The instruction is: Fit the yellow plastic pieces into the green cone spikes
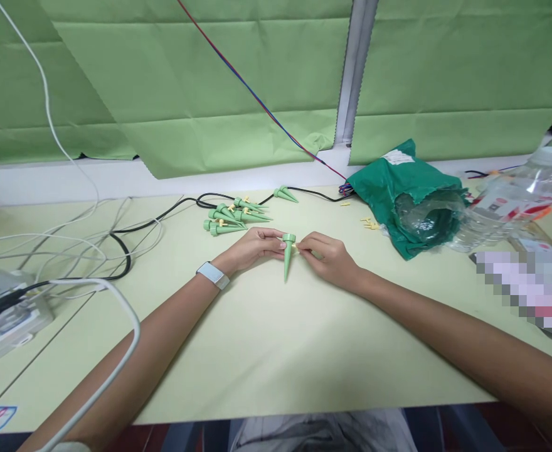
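Table: your forearms cross the near edge of the pale green table [276, 351] and meet around its middle, so the work sits straight ahead of you where both hands reach it evenly.
Green spike: the green spike [288, 256] is at the table's middle, wide collar up and tip pointing back toward the near edge, just above or on the surface; I cannot tell which.
Left hand: your left hand [252, 246] is closed on the spike's collar, fingertips pinching it from the left. It seems to steady the piece so the open side faces your other hand.
Right hand: your right hand [329, 256] is closed in a fine pinch on a small yellow piece [296, 247], pressed right against the collar. It looks like a fitting being seated, though the join is too small to read.
Loose yellow pieces: a few yellow bits [369, 223] lie farther right, just beside the green bag [393, 182].
Spike pile: a cluster of green spikes [231, 216] lies beyond your left hand, toward the far edge, among black cables.
Bottle: a clear plastic bottle [506, 201] lies on its side toward the far right corner.
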`<act>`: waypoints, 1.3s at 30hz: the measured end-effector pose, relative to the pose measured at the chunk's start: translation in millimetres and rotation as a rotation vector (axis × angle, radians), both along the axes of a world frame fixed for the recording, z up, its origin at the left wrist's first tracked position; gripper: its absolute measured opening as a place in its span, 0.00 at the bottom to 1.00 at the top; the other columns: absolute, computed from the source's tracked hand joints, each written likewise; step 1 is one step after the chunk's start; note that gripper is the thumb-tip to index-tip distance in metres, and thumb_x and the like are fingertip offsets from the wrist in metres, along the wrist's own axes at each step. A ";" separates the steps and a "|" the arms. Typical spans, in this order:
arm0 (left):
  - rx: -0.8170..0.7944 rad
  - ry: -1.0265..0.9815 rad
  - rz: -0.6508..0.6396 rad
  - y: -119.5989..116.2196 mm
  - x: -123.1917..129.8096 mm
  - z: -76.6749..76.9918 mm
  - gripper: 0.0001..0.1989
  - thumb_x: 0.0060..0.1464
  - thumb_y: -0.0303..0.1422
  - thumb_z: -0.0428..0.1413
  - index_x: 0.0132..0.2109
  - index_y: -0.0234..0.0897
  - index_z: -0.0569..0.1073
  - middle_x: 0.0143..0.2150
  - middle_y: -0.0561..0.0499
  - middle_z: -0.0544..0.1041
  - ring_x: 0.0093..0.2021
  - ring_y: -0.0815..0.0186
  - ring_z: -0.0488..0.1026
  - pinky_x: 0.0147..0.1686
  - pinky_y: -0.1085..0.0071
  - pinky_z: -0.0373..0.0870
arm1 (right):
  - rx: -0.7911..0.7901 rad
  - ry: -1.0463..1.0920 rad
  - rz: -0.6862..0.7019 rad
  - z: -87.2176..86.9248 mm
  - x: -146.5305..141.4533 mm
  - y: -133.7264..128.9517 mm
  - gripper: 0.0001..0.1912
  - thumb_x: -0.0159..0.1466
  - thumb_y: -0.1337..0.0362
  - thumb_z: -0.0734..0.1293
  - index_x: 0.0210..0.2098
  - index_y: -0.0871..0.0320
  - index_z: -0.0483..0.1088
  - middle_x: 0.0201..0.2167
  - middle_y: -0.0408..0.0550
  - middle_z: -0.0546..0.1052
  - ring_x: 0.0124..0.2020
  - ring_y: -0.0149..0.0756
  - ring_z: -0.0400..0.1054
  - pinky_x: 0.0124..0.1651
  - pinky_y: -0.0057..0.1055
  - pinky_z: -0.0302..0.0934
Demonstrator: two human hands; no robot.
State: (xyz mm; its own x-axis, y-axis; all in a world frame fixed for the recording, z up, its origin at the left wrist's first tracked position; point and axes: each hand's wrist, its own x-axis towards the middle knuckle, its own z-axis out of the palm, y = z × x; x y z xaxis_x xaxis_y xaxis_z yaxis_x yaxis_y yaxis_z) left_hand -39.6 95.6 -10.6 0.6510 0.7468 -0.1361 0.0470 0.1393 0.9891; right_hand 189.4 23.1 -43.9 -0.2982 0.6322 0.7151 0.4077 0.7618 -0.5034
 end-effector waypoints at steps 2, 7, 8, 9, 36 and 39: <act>0.010 -0.004 -0.002 -0.6 0.3 -0.2 0.18 0.48 0.33 0.70 0.47 0.34 0.83 0.42 0.41 0.84 0.40 0.60 0.81 0.50 0.60 0.77 | -0.032 0.007 0.002 0.3 0.3 -0.5 0.09 0.69 0.66 0.63 0.42 0.53 0.77 0.39 0.51 0.79 0.40 0.39 0.74 0.45 0.37 0.70; 0.027 -0.019 0.010 -0.5 0.8 -3.6 0.20 0.45 0.32 0.72 0.47 0.32 0.83 0.41 0.39 0.84 0.41 0.57 0.81 0.49 0.56 0.77 | -0.438 0.314 0.065 3.3 -8.2 -0.2 0.09 0.64 0.57 0.70 0.35 0.56 0.77 0.32 0.49 0.80 0.31 0.38 0.77 0.37 0.37 0.75; 0.030 -0.022 0.014 -0.2 0.8 -4.5 0.20 0.45 0.32 0.72 0.47 0.32 0.83 0.41 0.39 0.84 0.41 0.56 0.81 0.49 0.56 0.77 | -0.542 0.397 0.081 3.8 -10.6 0.4 0.11 0.62 0.55 0.72 0.33 0.57 0.77 0.29 0.48 0.80 0.29 0.39 0.78 0.36 0.37 0.76; 0.032 -0.026 0.021 0.1 0.7 -5.4 0.20 0.45 0.32 0.72 0.47 0.32 0.83 0.41 0.39 0.84 0.41 0.57 0.81 0.49 0.56 0.77 | -0.630 0.472 0.094 4.2 -13.0 1.1 0.13 0.59 0.54 0.74 0.32 0.58 0.76 0.28 0.48 0.81 0.28 0.39 0.78 0.35 0.38 0.76; 0.042 0.011 0.055 -2.3 5.3 -4.5 0.20 0.43 0.33 0.73 0.44 0.29 0.81 0.37 0.40 0.83 0.37 0.59 0.81 0.46 0.59 0.78 | -0.834 0.626 0.068 7.7 -18.8 6.6 0.22 0.46 0.52 0.81 0.28 0.63 0.75 0.23 0.51 0.80 0.24 0.40 0.78 0.31 0.35 0.77; 0.071 0.012 0.045 -1.5 4.7 -6.8 0.20 0.44 0.34 0.72 0.44 0.30 0.81 0.36 0.41 0.83 0.37 0.60 0.81 0.46 0.59 0.78 | -0.865 0.666 0.080 7.5 -17.3 8.0 0.23 0.44 0.52 0.83 0.27 0.63 0.75 0.22 0.51 0.80 0.24 0.40 0.78 0.30 0.35 0.77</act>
